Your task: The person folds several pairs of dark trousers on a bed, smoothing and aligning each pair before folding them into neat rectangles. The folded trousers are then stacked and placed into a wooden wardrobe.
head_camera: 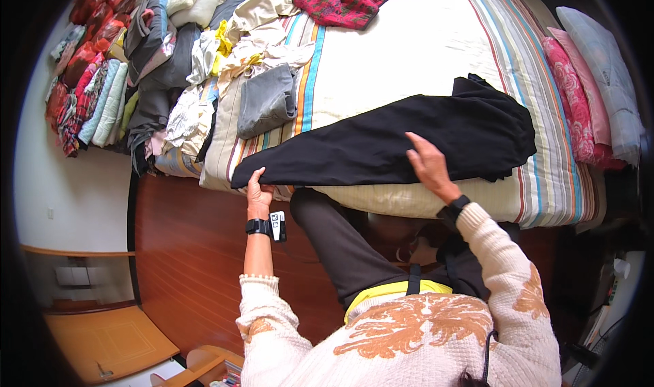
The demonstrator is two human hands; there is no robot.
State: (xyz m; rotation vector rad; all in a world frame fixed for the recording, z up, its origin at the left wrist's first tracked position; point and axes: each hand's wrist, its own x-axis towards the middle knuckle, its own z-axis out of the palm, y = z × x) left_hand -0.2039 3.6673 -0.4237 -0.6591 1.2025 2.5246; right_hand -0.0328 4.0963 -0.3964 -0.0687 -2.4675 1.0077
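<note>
A pair of black trousers [347, 139], apparently folded lengthwise, lies across the near side of a striped bedspread [388, 65]. Its narrow leg end points left and its wide, bunched end lies at the right. At the narrow end, my left hand [260, 193] pinches the hem, thumb on top and the other fingers hidden beneath the cloth. My right hand [430, 166] is over the near edge of the wide part with fingers spread, holding nothing; whether it touches the cloth is hard to tell.
Folded grey jeans [266, 101] lie beyond my left hand. Farther left are rumpled pale clothes [255, 34] and stacked bedding [104, 103]. A red patterned garment [352, 1] lies at the back. Packed pink bedding [575, 96] lines the right side. A wooden door [110, 343] stands lower left.
</note>
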